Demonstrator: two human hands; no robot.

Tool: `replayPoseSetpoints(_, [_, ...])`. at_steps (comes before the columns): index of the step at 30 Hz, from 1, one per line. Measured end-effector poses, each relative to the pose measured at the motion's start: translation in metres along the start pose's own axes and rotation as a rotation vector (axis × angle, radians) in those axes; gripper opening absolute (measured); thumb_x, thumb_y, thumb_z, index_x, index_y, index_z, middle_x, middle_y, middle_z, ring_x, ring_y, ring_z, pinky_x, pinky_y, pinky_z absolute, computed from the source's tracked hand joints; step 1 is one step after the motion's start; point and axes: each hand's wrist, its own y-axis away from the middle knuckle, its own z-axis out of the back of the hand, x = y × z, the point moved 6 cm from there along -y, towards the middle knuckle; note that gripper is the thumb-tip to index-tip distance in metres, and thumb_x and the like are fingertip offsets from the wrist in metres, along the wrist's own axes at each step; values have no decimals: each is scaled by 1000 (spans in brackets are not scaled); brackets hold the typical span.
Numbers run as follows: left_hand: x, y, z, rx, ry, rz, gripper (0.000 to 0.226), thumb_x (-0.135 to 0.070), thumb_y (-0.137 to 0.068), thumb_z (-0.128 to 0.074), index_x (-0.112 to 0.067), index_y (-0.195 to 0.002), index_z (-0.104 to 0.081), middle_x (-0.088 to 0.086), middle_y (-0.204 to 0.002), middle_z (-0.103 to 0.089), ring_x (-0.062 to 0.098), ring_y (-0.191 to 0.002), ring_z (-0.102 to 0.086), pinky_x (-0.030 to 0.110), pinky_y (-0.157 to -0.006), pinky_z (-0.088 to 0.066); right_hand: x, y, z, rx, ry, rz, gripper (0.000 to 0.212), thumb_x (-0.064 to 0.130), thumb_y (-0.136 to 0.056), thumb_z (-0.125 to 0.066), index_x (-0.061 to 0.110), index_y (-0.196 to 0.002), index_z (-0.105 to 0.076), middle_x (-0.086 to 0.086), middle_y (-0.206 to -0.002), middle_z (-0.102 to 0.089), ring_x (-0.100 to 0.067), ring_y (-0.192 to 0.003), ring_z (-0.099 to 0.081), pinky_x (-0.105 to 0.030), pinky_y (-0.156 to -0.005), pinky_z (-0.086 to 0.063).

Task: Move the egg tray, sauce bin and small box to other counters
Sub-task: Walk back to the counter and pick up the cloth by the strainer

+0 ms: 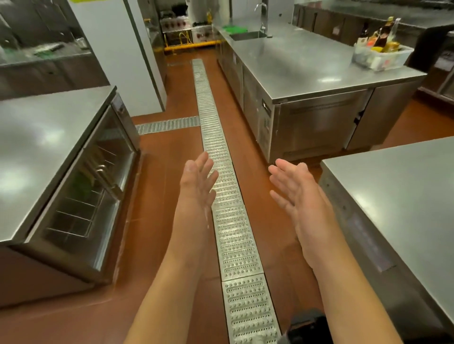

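Two empty hands, left hand [199, 181] and right hand [294, 194], fingers spread wide over the floor drain [221, 157], one sauce bin [382, 55] on the far tabletop [307, 63], three tabletops in view

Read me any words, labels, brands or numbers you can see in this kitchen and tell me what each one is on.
None can be read.
Bottles in the sauce bin: labels too blurred.
Fridge control panel on the middle counter: too small.
Yellow sign at the top edge: cut off, no text legible.
Left hand and right hand: open, empty, no writing.
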Motion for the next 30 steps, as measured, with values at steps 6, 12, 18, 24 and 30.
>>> replayPoseSetpoints(6, [-20, -61, -3, -33, -59, -51, 63, -67, -92, -24, -39, -146, -44, -35, -124, -61, -12, -121, -55, 17, -97, -38, 29, -72, -20, 69, -25, 35, 67, 66, -85, -38, 31, -140, -53, 16, -134, -62, 6, -116, -59, -25, -105, -46])
replayPoseSetpoints(12, [-16, -124, -7, 1, -43, -45, 63, -69, -85, -26, -43, -138, -49, -35, -123, -62, -13, -119, -55, 14, -95, -42, 18, -127, -49, 96, -1, 49, 45, 50, -102, -35, 31, -136, -58, 15, -132, -64, 4, -124, -57, -33, -111, -44])
replayPoseSetpoints(18, [14, -217, 15, 24, 11, -6, 65, -69, -89, -23, -42, -142, -47, -29, -134, -58, -9, -125, -53, 21, -103, -37, 6, -207, -78, 76, 59, 41, 38, 51, -103, -34, 42, -116, -67, 30, -119, -67, 15, -109, -60, -22, -100, -49])
replayPoseSetpoints(24, [18, -325, 37, 76, 144, -10, 72, -72, -89, -22, -35, -146, -46, -18, -145, -54, 0, -132, -51, 37, -118, -32, 11, -296, -106, -25, 132, 67, 36, 55, -101, -34, 45, -123, -61, 22, -136, -60, 7, -125, -54, -32, -112, -43])
replayPoseSetpoints(30, [28, -401, -21, 239, 199, 50, 71, -73, -93, -19, -35, -145, -47, -17, -143, -56, 0, -130, -53, 40, -118, -33, 18, -352, -73, -182, 190, 71, 45, 62, -96, -32, 49, -130, -58, 28, -133, -58, 12, -121, -54, -24, -108, -43])
